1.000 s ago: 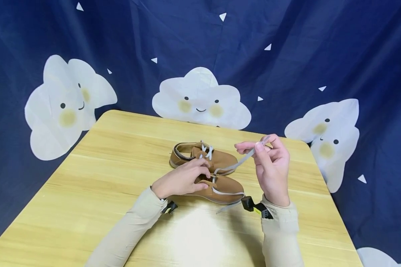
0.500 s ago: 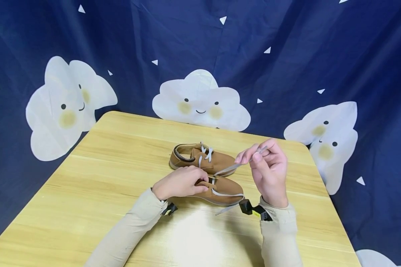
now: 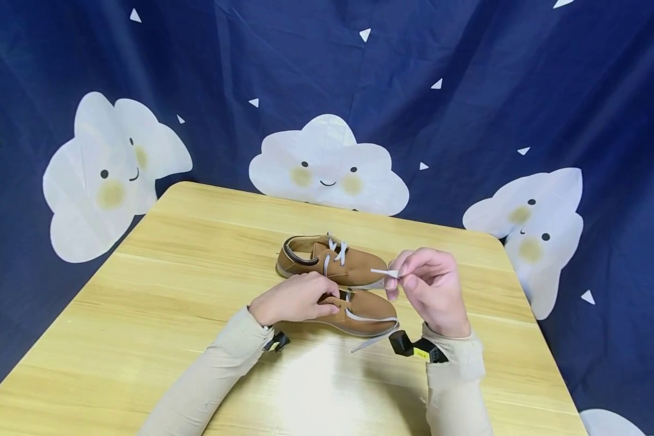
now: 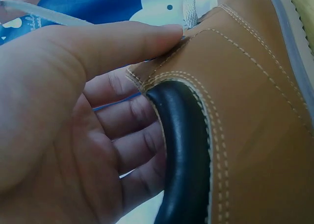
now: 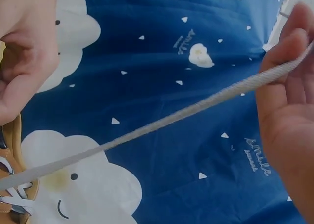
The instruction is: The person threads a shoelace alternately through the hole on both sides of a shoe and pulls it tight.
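One brown shoe (image 3: 373,307) lies on the desk (image 3: 142,339), a second shoe (image 3: 360,265) just beyond it. At the first's opening, the left hand (image 3: 294,298) pinches the edge; by its toe, the right hand (image 3: 429,292) has fingers closed on a grey lace (image 5: 171,117).

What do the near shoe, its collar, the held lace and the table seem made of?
Near shoe: leather or imitation, smooth brown with pale stitching.
Collar: padded, probably synthetic leather; black with a soft sheen.
Held lace: woven fabric, matte, fibre unclear; fine ribbing shows.
Table: wood or wood-look laminate; pale grain, glossy glare spot.
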`<state>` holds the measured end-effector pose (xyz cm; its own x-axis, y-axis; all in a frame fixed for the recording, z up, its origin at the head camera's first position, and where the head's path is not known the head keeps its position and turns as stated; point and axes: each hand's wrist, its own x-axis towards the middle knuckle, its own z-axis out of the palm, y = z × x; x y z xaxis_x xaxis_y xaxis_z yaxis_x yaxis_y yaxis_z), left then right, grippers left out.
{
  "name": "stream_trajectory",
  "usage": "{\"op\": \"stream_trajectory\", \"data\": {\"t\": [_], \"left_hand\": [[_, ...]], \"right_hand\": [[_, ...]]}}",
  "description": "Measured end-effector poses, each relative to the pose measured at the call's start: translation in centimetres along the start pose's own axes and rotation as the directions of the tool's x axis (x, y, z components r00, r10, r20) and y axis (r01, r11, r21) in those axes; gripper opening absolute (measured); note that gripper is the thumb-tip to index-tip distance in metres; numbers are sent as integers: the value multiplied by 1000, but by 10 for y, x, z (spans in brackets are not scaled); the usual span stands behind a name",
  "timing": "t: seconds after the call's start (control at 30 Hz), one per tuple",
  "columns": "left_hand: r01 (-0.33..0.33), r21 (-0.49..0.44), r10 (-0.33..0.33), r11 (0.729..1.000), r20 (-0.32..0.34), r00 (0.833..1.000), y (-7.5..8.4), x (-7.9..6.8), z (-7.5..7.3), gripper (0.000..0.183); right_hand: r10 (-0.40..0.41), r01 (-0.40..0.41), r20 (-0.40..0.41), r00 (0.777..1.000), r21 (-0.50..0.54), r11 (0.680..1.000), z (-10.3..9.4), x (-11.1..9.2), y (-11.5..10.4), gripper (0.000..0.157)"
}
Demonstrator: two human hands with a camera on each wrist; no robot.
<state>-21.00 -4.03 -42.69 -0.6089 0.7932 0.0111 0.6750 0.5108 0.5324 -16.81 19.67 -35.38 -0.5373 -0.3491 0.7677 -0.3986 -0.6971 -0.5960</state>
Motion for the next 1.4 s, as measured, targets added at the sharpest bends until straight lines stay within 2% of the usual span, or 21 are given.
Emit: {"op": "stream_trajectory", "data": {"t": [0.1,0.2,0.27,0.33,0.37,0.43,0.53,0.63,0.77,0.9,0.97,1.07,1.27,1.4], "left_hand": [[-1,7,1,1000,1,1000,-1,0,0,37],[-4,13,4,1000,1,1000,-2,1,1,34],[-6,12,6,1000,2,1000,-2,1,1,31],[-8,6,8,1000,5,1000,-2,1,1,29],[-7,1,7,1000,7,1000,-2,1,1,28],[-3,-10,3,1000,11,1000,-2,1,1,27],[3,-22,-3,1000,11,1000,-2,1,1,29],[-1,-24,1,1000,4,1000,-2,1,1,30],[-9,-26,9,1000,5,1000,-3,1,2,31],[-13,-39,13,999,11,1000,-3,1,3,31],[-12,-41,13,999,12,1000,-3,1,3,30],[-10,-34,10,999,11,1000,-3,1,2,30],[-24,-35,24,999,5,1000,-1,0,2,25],[-23,-34,23,999,3,1000,-1,-1,2,11]], "right_hand": [[64,-63,16,998,-63,996,-1,-3,-2,21],[146,-135,60,987,-163,977,1,-4,-6,26],[216,-189,80,973,-261,947,2,-4,-8,26],[298,-256,64,952,-365,895,5,-4,-10,26],[344,-296,42,938,-419,858,6,-4,-10,25],[436,-387,-33,899,-526,757,9,-4,-10,18],[546,-499,-139,826,-632,593,11,-3,-8,10],[627,-557,-204,752,-706,438,11,-2,-3,4],[705,-534,-205,679,-796,284,10,-1,4,6],[751,-460,-178,636,-868,184,8,-2,11,16],[757,-430,-180,628,-891,145,7,-2,14,20],[753,-392,-188,631,-914,100,6,-3,19,24],[746,-304,-163,645,-951,55,6,-8,30,24],[760,-291,-180,625,-957,13,6,-9,37,25]]}}
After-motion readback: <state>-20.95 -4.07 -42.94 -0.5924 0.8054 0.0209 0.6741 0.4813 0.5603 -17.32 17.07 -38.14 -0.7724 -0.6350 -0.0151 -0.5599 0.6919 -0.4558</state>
